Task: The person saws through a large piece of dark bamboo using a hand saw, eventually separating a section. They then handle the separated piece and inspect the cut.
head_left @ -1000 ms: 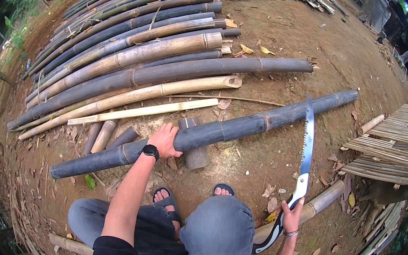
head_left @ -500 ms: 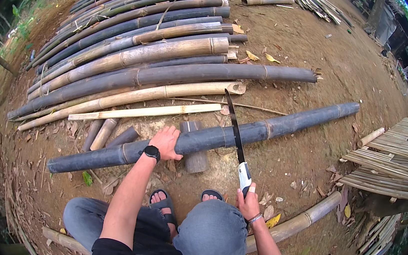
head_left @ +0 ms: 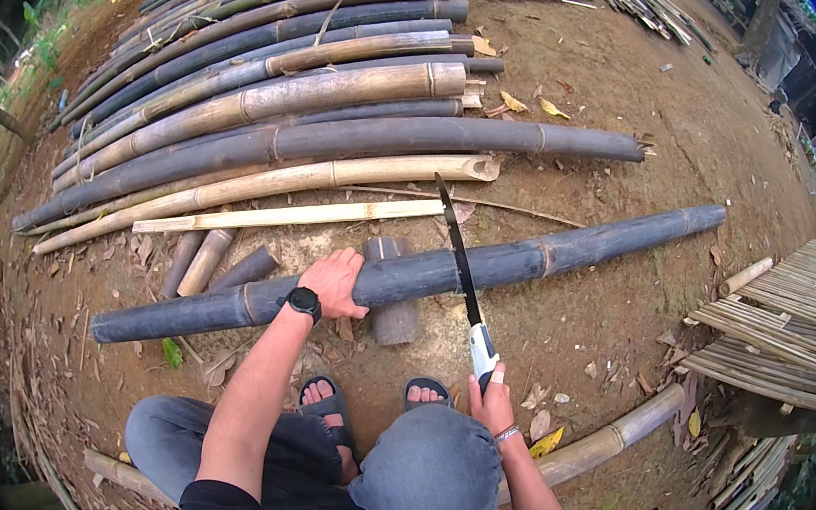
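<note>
Two hands work one dark bamboo pole [head_left: 569, 253] that lies across the middle of the frame, its long axis running from lower left to upper right over bare dirt. The left hand [head_left: 334, 282] is pressed flat and fairly wide over the pole's top, left of centre, pinning it where it rests on a short stump-like block [head_left: 391, 319]. The right hand [head_left: 491, 395] sits lower, just right of centre, wrapped tight around the pale handle of a long machete [head_left: 458, 256]. The blade points up and slightly left from that fist and crosses the pole almost at right angles, just to the right of the left hand; whether its edge touches the bamboo cannot be told. So the pole lies directly above the right hand, and the left hand is the nearer one to it, already on it. Two sandalled feet [head_left: 377, 398] stand just below the pole. Stacked bamboo poles [head_left: 275, 99] fill the upper left, a split-bamboo mat [head_left: 788, 319] the right edge. Bare ground lies beyond the pole's right half, toward the upper right.
</note>
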Available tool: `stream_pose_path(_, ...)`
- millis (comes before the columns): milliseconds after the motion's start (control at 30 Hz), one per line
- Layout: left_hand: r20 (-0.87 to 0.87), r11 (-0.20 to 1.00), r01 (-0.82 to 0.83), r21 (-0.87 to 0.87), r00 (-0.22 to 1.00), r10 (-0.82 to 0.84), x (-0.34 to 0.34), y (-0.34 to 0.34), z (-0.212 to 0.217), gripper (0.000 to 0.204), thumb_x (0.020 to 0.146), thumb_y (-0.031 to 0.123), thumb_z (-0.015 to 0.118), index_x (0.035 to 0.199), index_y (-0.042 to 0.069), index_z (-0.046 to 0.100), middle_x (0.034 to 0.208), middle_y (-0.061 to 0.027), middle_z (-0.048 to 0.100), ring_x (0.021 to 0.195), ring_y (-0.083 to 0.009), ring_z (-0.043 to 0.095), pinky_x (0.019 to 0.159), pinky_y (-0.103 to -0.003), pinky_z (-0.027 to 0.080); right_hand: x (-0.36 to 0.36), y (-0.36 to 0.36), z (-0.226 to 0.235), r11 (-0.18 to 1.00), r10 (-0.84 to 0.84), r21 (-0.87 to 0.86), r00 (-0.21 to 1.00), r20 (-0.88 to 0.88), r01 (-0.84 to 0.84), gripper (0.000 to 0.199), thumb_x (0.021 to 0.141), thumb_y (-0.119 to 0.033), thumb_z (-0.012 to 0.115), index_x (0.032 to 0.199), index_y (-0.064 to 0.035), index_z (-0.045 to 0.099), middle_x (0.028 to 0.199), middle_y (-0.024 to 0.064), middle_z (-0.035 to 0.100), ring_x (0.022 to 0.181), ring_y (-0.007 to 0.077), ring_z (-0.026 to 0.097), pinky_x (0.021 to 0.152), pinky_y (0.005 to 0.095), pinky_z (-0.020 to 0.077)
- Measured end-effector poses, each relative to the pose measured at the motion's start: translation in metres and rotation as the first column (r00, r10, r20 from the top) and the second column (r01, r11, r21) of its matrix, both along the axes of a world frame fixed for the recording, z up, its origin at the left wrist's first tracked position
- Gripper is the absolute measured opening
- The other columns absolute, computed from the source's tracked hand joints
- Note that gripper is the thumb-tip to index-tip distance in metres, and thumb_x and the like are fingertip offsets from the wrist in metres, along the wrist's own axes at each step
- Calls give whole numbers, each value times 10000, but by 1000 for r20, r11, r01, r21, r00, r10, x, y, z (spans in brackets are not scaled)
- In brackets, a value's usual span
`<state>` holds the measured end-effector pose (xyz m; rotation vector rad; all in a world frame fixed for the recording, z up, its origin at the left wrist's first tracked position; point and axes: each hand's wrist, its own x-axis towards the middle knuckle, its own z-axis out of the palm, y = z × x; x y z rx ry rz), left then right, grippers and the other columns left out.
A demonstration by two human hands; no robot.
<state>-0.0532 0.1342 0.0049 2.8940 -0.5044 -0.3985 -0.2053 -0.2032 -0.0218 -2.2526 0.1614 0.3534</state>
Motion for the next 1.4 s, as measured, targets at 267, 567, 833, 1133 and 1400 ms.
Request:
stream_pose_path(267,11,999,33,10,999,-33,1,-2,1,765,596,476,835,1092,-23,537,1074,-182,544,1063,-354,569,936,-424,478,8,11,0,1000,3,-9,999,39,-3,483,963,-236,565,1247,43,292,745,361,609,724,548,609,604,600,462)
stream_pose_path(567,-32,999,40,24,999,-39,5,0,-2,781,583,478,830,1100,-30,541,1073,-179,546,1060,-356,555,947,-423,477,7,8,12,997,36,-71,999,-27,-37,531,969,-264,555,1286,55,273,780,379,605,784,554,607,669,599,471)
stream_pose_path(833,-42,1000,19,15,999,-18,6,0,0,764,572,480,841,1073,-17,551,1064,-180,552,1056,-353,564,927,-413,485,-1,-3,30,999,9,44,997,78,-13,487,958,-212,580,1270,53,316,781,346,618,771,537,618,618,562,474)
stream_pose_path(1133,100,973,-207,101,975,197,-16,-41,6,1236,586,501,842,1523,5,207,1406,-215,424,1345,-391,373,1101,-599,269,21,7,-7,999,-24,31,998,65,22,498,972,-251,558,1251,71,301,760,350,609,744,547,605,636,574,460)
stream_pose_path(1400,269,996,-84,13,960,77,-9,-103,-5,991,617,606,804,1338,18,465,1353,-173,469,1291,-329,416,1063,-474,342,33,15,-13,993,-30,113,998,52,24,471,971,-235,549,1246,53,298,774,341,623,770,537,623,651,573,476)
